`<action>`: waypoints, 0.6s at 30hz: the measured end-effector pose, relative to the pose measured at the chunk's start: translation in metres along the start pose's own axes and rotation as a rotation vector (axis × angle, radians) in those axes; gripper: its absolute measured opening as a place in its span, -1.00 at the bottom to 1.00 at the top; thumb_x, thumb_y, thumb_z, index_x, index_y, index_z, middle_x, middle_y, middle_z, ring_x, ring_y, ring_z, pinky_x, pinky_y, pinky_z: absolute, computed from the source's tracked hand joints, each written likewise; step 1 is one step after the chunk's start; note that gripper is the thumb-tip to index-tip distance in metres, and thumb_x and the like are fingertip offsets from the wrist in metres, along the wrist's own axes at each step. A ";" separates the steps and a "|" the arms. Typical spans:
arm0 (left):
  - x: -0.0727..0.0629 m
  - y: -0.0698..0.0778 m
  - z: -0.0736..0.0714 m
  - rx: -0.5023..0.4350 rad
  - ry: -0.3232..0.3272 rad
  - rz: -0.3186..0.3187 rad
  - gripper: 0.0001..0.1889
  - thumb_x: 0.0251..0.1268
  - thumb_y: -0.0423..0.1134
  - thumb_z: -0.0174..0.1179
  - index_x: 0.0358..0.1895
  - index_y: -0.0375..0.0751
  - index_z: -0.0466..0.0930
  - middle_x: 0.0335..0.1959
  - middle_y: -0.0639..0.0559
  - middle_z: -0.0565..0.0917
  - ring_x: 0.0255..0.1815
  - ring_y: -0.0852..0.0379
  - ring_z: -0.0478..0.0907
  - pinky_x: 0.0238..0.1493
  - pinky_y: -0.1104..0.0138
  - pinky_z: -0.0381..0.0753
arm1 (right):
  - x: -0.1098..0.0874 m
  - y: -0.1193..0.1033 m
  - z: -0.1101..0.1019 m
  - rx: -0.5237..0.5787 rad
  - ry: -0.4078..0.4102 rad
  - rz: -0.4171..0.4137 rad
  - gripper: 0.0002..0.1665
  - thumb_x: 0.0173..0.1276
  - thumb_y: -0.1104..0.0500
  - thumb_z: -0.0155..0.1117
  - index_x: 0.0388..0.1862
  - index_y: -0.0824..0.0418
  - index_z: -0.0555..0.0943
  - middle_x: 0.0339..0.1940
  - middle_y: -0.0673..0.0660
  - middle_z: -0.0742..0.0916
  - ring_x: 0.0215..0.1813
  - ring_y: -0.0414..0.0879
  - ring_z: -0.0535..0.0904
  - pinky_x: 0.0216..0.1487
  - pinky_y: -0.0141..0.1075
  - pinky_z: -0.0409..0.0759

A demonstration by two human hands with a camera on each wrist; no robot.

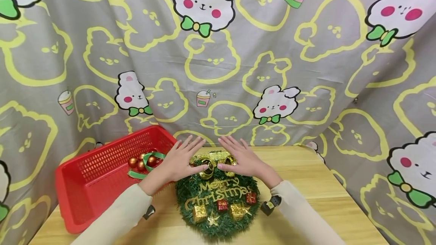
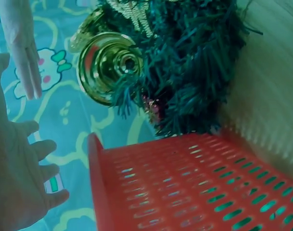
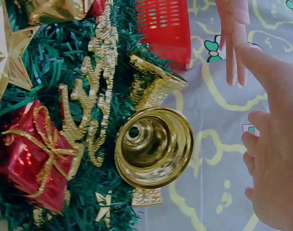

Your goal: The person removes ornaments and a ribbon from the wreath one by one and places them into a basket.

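A green Christmas wreath [image 1: 218, 224] lies on the wooden table, trimmed with gold "Merry Christmas" lettering [image 1: 219, 191], small red and gold gift boxes, and gold stars. Two gold bells [image 3: 155, 147] sit at its far end, below a glittery gold bow [image 1: 214, 157]. Over the bells, my left hand [image 1: 182, 160] and right hand [image 1: 244, 159] are spread with fingers straight and nothing held. Their thumbs point at each other with a small gap between. In both wrist views the hands hover apart from the wreath.
A red plastic basket [image 1: 86, 169] stands left of the wreath, close against it. Inside it lie several copper-coloured baubles [image 1: 140, 165] and a green ribbon [image 1: 137, 175]. A patterned curtain [image 1: 218, 63] hangs behind the wooden table [image 1: 316, 199].
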State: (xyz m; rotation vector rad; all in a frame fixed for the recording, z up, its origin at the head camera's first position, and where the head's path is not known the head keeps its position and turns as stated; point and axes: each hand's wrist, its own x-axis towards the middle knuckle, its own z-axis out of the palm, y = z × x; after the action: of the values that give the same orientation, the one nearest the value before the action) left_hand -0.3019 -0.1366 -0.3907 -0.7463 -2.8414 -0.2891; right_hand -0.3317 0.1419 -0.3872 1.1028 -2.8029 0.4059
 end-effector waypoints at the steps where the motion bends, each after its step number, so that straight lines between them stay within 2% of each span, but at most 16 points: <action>1: 0.000 -0.001 0.002 0.000 -0.001 -0.001 -0.04 0.32 0.52 -0.06 0.66 0.17 -0.05 0.68 0.01 0.06 0.71 -0.15 -0.10 0.59 -0.25 -0.06 | 0.000 0.000 0.001 0.002 -0.007 0.004 0.08 0.43 -0.44 0.07 0.71 -0.09 -0.12 0.71 -0.07 -0.03 0.74 0.00 -0.19 0.62 0.26 -0.27; 9: 0.000 -0.004 0.012 0.015 -0.002 -0.011 -0.06 0.32 0.52 -0.06 0.65 0.13 0.02 0.68 0.00 0.06 0.71 -0.15 -0.09 0.59 -0.25 -0.05 | 0.002 0.000 0.008 0.004 -0.035 0.023 0.05 0.44 -0.43 0.05 0.70 -0.14 -0.15 0.71 -0.08 -0.05 0.74 0.00 -0.20 0.63 0.23 -0.33; 15: 0.002 -0.005 0.013 0.020 -0.005 -0.013 -0.06 0.32 0.52 -0.06 0.65 0.15 0.03 0.68 0.00 0.06 0.71 -0.13 -0.10 0.59 -0.24 -0.04 | 0.003 0.000 0.009 0.006 -0.042 0.022 0.06 0.43 -0.46 0.03 0.70 -0.16 -0.15 0.72 -0.09 -0.03 0.73 -0.04 -0.20 0.63 0.22 -0.32; 18: 0.003 -0.004 0.013 0.017 -0.003 -0.009 -0.07 0.32 0.51 -0.05 0.65 0.15 0.03 0.68 -0.02 0.07 0.71 -0.14 -0.10 0.58 -0.24 -0.04 | 0.003 0.001 0.010 0.007 -0.032 0.016 0.06 0.43 -0.44 0.06 0.71 -0.13 -0.12 0.72 -0.06 0.00 0.74 0.01 -0.15 0.63 0.25 -0.30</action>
State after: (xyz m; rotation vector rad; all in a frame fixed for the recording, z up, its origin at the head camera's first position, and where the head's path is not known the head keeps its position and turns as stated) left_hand -0.3078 -0.1356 -0.4027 -0.7309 -2.8477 -0.2644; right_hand -0.3348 0.1378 -0.3964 1.0988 -2.8423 0.4030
